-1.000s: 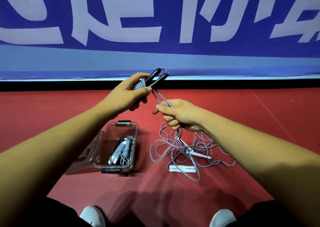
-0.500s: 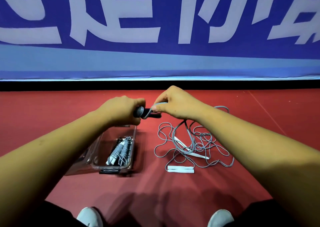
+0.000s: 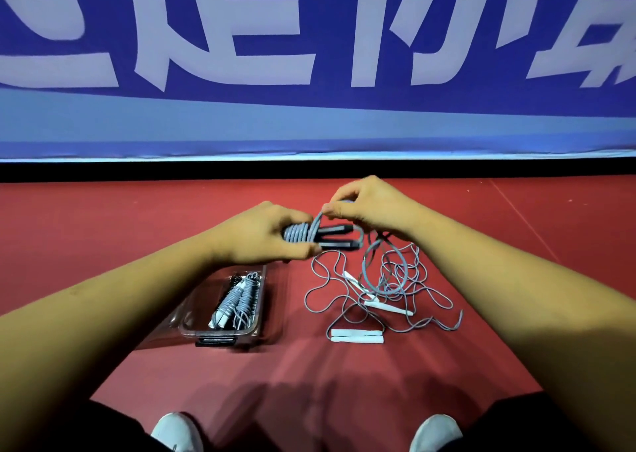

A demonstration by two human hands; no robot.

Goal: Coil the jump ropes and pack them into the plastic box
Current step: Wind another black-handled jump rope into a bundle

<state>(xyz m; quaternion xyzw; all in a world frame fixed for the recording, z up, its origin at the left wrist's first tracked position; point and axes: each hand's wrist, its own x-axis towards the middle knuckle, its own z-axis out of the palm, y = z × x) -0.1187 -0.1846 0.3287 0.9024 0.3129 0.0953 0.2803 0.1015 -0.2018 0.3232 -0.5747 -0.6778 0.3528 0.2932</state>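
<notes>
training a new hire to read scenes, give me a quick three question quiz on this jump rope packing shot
1. True or false: the plastic box already holds coiled ropes.
2. The left hand grips: A) the box, B) black handles wound with grey cord, C) nothing.
3. What colour are the loose handles lying beside the box?

Key: 1 true; 2 B; 3 white.

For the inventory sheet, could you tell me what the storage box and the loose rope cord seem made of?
The clear rectangular box looks like glossy hard plastic: its contents show through. The thin grey rope cord seems smooth plastic-coated, holding springy loops; core unknown.
</notes>
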